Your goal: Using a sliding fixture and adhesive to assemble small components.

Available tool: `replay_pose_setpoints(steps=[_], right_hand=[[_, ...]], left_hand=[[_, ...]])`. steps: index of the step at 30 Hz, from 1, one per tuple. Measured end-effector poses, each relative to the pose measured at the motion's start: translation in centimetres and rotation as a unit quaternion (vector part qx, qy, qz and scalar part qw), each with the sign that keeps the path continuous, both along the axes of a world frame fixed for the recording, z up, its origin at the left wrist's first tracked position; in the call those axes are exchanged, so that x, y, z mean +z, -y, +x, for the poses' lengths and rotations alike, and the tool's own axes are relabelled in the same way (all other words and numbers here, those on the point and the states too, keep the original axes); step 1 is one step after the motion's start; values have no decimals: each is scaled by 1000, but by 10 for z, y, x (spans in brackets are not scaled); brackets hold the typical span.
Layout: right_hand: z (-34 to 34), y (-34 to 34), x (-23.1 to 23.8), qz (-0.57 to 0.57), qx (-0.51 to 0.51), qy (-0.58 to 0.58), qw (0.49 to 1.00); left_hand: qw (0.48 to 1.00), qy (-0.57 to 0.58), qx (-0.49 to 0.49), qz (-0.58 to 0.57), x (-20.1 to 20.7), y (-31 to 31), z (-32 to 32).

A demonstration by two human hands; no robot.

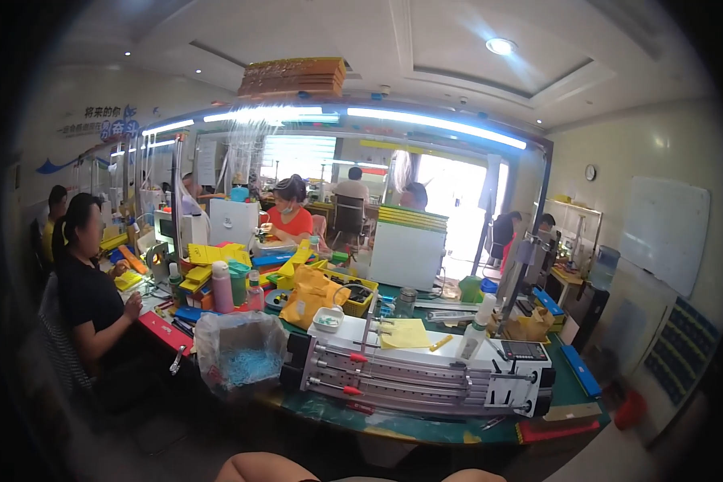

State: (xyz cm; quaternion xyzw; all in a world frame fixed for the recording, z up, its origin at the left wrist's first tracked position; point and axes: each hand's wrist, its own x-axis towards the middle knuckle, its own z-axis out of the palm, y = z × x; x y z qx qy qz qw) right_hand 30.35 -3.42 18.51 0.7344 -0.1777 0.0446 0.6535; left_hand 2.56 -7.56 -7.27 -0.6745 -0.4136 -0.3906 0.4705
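Note:
Neither of my hands is in view. Two patches of bare skin show at the lower edge, and I cannot tell which part of my arms or legs they are. Ahead of me a long bench machine [402, 381] with metal rails and red-tipped handles lies along the table's near edge. On top of it are a yellow paper sheet [405, 334], a small white tray [328, 319] with light green bits and a white-capped bottle [475, 331]. A control panel [524, 350] sits at its right end. To its left, a clear-lined bin [241, 353] contains blue scraps.
Behind the machine are a yellow-orange bag [309, 296], a yellow basket [360, 297] and a glass jar [406, 303]. A pink bottle [222, 287] stands among yellow boxes. A co-worker in black [96, 297] sits at the left; one in red [287, 221] works farther back. Blue boxes [580, 370] line the right edge.

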Motion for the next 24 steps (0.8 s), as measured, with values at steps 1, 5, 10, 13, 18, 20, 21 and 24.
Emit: replay_pose_setpoints(steps=[1, 5, 10, 13, 18, 20, 21, 24], right_hand=[[19, -23, -15, -15, -59, 48, 997], [74, -71, -100, -55, -303, 243, 920], [88, -91, -129, -112, -550, 456, 690], [80, -71, -106, -292, -641, 495, 509], [169, -122, -224, -407, -633, 637, 166], [216, -108, -284, -433, -560, 706, -21], [231, -98, -309, -439, -547, 713, -31], [274, -82, -385, -417, -574, 686, -160]], left_hand=[[999, -11, -38, -14, 20, -13, 18], [976, -45, -206, -53, 71, -56, 79], [901, -82, -407, -124, 104, -107, 114], [825, -92, -525, -189, 105, -120, 128], [698, -193, -182, -665, -24, -162, 36], [603, -179, -129, -766, -96, -158, -7], [588, -183, -135, -776, -113, -150, -19], [722, -58, -240, -646, -128, -149, -25]])
